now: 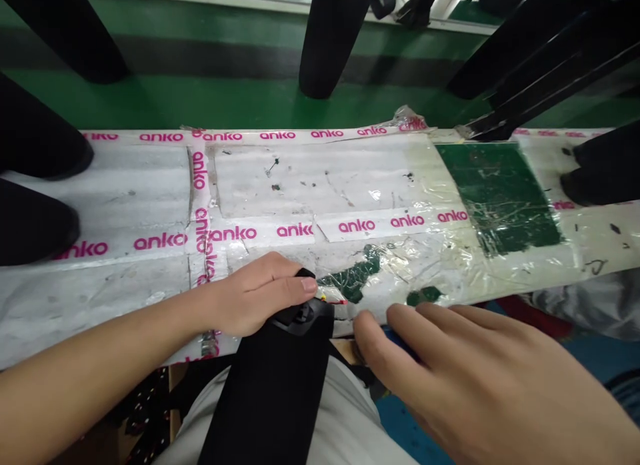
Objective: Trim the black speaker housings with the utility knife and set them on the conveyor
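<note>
A long black tube-shaped part (pixel 273 392) slopes up from my lap to the table edge, with a black plastic fitting (pixel 300 316) at its upper end. My left hand (pixel 260 293) is closed round that end, its thumb pressed on top. A short red and yellow wire (pixel 336 301) sticks out past the fitting. To the right, apart from the part, my right hand (pixel 465 365) is curled round a dark blue object (pixel 404 343). Only a small piece of this object shows between thumb and fingers, so I cannot tell its kind.
The table (pixel 320 178) is covered in white sheet and pink-lettered "anko" tape, torn in places to green. Dark tube-like parts lie at the left (pixel 40 132) and right (pixel 605 162). Another black tube (pixel 333 38) rests on the green surface (pixel 215 98) behind.
</note>
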Demonstrator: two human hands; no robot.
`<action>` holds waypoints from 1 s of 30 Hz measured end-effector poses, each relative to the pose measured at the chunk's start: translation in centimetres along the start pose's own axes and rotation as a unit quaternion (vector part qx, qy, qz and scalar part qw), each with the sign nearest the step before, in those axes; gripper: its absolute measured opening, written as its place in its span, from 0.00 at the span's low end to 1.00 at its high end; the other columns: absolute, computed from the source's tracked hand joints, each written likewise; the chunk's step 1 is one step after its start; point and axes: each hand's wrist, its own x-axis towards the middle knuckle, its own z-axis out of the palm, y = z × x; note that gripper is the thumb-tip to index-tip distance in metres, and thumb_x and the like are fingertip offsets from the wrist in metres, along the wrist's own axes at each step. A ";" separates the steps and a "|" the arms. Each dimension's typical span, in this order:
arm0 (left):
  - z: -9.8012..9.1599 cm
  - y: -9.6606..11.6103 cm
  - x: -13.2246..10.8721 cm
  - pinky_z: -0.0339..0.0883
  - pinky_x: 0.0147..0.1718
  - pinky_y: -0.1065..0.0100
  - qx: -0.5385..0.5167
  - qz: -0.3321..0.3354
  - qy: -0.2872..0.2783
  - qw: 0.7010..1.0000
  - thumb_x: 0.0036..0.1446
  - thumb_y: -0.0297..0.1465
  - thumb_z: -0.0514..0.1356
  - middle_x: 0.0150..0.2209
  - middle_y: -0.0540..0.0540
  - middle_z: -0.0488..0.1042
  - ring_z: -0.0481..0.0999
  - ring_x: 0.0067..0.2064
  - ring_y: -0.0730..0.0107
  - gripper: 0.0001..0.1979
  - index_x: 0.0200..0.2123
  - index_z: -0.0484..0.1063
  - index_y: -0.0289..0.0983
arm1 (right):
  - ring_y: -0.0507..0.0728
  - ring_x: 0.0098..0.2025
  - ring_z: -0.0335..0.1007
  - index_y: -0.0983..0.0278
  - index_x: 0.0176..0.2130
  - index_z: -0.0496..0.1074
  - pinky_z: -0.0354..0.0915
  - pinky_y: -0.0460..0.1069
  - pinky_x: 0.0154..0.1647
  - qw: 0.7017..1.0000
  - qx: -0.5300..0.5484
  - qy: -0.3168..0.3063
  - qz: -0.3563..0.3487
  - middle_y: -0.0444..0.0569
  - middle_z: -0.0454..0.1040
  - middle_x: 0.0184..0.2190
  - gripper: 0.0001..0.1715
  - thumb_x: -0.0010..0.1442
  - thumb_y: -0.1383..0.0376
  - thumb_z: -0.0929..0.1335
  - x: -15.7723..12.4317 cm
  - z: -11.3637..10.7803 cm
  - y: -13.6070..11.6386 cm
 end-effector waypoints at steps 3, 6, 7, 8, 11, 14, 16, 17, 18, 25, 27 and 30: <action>0.0 0.2 0.2 0.51 0.27 0.64 0.005 0.001 -0.010 1.000 0.73 0.44 0.51 0.24 0.51 0.56 0.57 0.26 0.71 0.26 0.24 0.54 0.38 | 0.57 0.26 0.64 0.61 0.50 0.64 0.51 0.54 0.34 0.999 -0.013 0.031 -0.002 0.42 0.71 0.28 0.17 0.77 0.69 0.51 1.4 0.9 -0.7; -0.1 0.3 0.3 0.52 0.28 0.64 0.009 0.002 -0.015 1.000 0.74 0.43 0.50 0.24 0.51 0.57 0.57 0.27 0.71 0.25 0.24 0.54 0.38 | 0.57 0.25 0.62 0.61 0.49 0.65 0.50 0.54 0.33 0.999 -0.012 0.045 -0.001 0.42 0.70 0.26 0.15 0.77 0.66 0.53 2.1 0.9 -0.7; -0.2 0.3 0.3 0.53 0.28 0.64 0.010 0.002 -0.016 1.000 0.74 0.43 0.50 0.24 0.51 0.57 0.57 0.27 0.70 0.25 0.24 0.54 0.38 | 0.56 0.25 0.62 0.61 0.49 0.66 0.50 0.54 0.33 0.999 -0.011 0.036 -0.006 0.43 0.70 0.26 0.13 0.77 0.64 0.55 2.2 0.8 -0.7; -0.2 0.3 0.4 0.53 0.29 0.64 0.010 0.003 -0.017 1.000 0.74 0.43 0.50 0.24 0.51 0.57 0.57 0.27 0.70 0.25 0.24 0.53 0.38 | 0.55 0.26 0.62 0.62 0.49 0.68 0.51 0.53 0.33 1.000 -0.010 0.021 -0.010 0.44 0.70 0.26 0.11 0.76 0.62 0.58 2.2 0.7 -0.7; -0.3 0.3 0.4 0.54 0.29 0.64 0.010 0.007 -0.025 1.000 0.74 0.44 0.50 0.24 0.51 0.57 0.57 0.27 0.71 0.26 0.23 0.53 0.38 | 0.54 0.27 0.61 0.62 0.52 0.70 0.51 0.51 0.31 1.000 -0.015 -0.014 -0.004 0.47 0.71 0.26 0.15 0.71 0.57 0.65 2.1 0.6 -0.8; -0.3 0.4 0.5 0.54 0.28 0.64 0.009 0.009 -0.029 0.999 0.74 0.43 0.50 0.24 0.51 0.57 0.56 0.27 0.71 0.26 0.24 0.54 0.38 | 0.54 0.27 0.60 0.62 0.53 0.71 0.52 0.51 0.31 0.999 -0.019 -0.027 -0.008 0.47 0.71 0.26 0.18 0.68 0.57 0.67 2.1 0.5 -0.9; -0.3 0.4 0.5 0.53 0.28 0.64 0.007 0.007 -0.031 0.999 0.74 0.43 0.50 0.24 0.51 0.57 0.57 0.27 0.72 0.25 0.24 0.54 0.38 | 0.54 0.26 0.59 0.62 0.54 0.71 0.52 0.51 0.31 0.999 -0.021 -0.031 -0.011 0.47 0.70 0.26 0.19 0.66 0.58 0.67 2.3 0.5 -0.9; -0.3 0.4 0.4 0.52 0.27 0.64 0.007 0.006 -0.032 0.999 0.74 0.43 0.49 0.24 0.51 0.57 0.57 0.27 0.72 0.25 0.24 0.55 0.38 | 0.54 0.26 0.58 0.62 0.54 0.71 0.52 0.51 0.31 0.999 -0.022 -0.032 -0.014 0.47 0.70 0.26 0.19 0.65 0.59 0.68 2.4 0.4 -0.9; -0.2 0.5 0.4 0.52 0.27 0.64 0.010 0.005 -0.028 1.000 0.74 0.43 0.50 0.24 0.51 0.57 0.57 0.27 0.72 0.25 0.24 0.55 0.38 | 0.54 0.25 0.58 0.62 0.54 0.70 0.52 0.51 0.31 0.999 -0.023 -0.033 -0.017 0.46 0.70 0.26 0.19 0.64 0.61 0.68 2.5 0.4 -0.8; 0.4 1.0 0.4 0.49 0.25 0.65 0.027 0.004 0.022 0.999 0.72 0.37 0.51 0.21 0.53 0.51 0.52 0.24 0.74 0.24 0.22 0.53 0.37 | 0.58 0.21 0.60 0.60 0.47 0.66 0.50 0.54 0.27 0.994 -0.047 -0.044 -0.086 0.43 0.65 0.24 0.20 0.54 0.71 0.64 3.3 -0.5 0.5; 0.6 1.2 0.4 0.48 0.24 0.66 0.033 0.000 0.035 0.999 0.72 0.36 0.51 0.20 0.54 0.51 0.52 0.24 0.75 0.24 0.22 0.53 0.37 | 0.59 0.20 0.61 0.60 0.48 0.66 0.50 0.54 0.27 0.992 -0.047 -0.060 -0.099 0.43 0.64 0.24 0.24 0.50 0.72 0.64 3.5 -0.9 0.7; 0.9 1.5 0.6 0.49 0.23 0.66 0.048 -0.005 0.048 0.998 0.71 0.35 0.51 0.20 0.54 0.50 0.52 0.23 0.75 0.24 0.21 0.52 0.38 | 0.59 0.19 0.59 0.58 0.43 0.67 0.46 0.54 0.25 0.993 -0.026 -0.056 -0.099 0.43 0.63 0.22 0.26 0.41 0.71 0.66 3.9 -1.2 0.7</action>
